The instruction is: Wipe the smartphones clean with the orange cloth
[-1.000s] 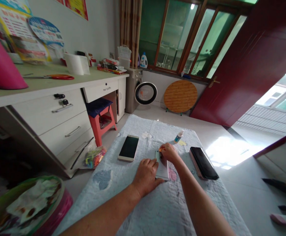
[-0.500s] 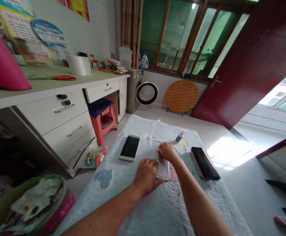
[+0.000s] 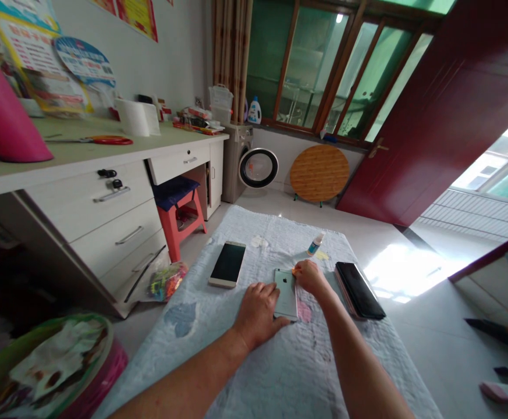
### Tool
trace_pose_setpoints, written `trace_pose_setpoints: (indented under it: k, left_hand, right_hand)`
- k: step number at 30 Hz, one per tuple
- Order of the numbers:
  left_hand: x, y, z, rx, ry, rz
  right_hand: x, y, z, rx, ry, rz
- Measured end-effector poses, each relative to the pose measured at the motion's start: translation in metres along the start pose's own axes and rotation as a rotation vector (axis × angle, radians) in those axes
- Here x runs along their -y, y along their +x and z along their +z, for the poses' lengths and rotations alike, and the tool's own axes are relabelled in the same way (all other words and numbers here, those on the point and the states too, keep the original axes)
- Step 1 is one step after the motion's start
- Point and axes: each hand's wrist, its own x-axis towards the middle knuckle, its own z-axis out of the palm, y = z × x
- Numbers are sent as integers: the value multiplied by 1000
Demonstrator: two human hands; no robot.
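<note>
A silver smartphone (image 3: pixel 286 297) lies back side up on the cloth-covered table, an apple mark near its top. My left hand (image 3: pixel 258 308) steadies it, fingers along its left edge and thumb at its bottom edge. At the phone's upper right edge, my right hand (image 3: pixel 309 276) pinches a small orange piece (image 3: pixel 296 270), perhaps a cloth, mostly covered by the fingers. Left of my hands lies a gold-framed phone (image 3: pixel 228 264), screen up. A small spray bottle (image 3: pixel 315 244) lies beyond my right hand. To the right is a dark phone in a case (image 3: pixel 358 289).
A pale blue quilted cloth (image 3: pixel 254 378) covers the table. At the left stand a white desk (image 3: pixel 100 203), a red stool (image 3: pixel 181 218) and a waste bin (image 3: pixel 109 349). Behind are a washing machine (image 3: pixel 236 163) with its door open and a round wooden board (image 3: pixel 319 173).
My right hand has moved right, from over the phone's upper back to its right edge, uncovering the apple mark. My left hand keeps its place on the phone.
</note>
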Motion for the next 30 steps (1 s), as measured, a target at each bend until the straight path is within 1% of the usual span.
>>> trace_pose_setpoints:
  k: [3,6,10,15,22,25,30]
  left_hand:
    - [0,0,1,-7,4,-4]
    - [1,-1,1,-13,2,6]
    - [2,0,0,-1,-9,16]
    - [2,0,0,2,-8,10]
    - [1,0,0,-20,-11,1]
    - [1,0,2,-29,-14,-9]
    - [1,0,4,-46,-21,-18]
  right_hand:
    - [9,-5,-3,-66,13,-11]
    - [20,-12,1,-123,57,-38]
    - [31,-15,10,-129,61,-9]
    - [41,-2,13,-63,-16,-46]
    - [50,16,10,61,-84,-179]
    - [53,19,6,109,-137,-222]
    - [56,17,0,132,-215,-281]
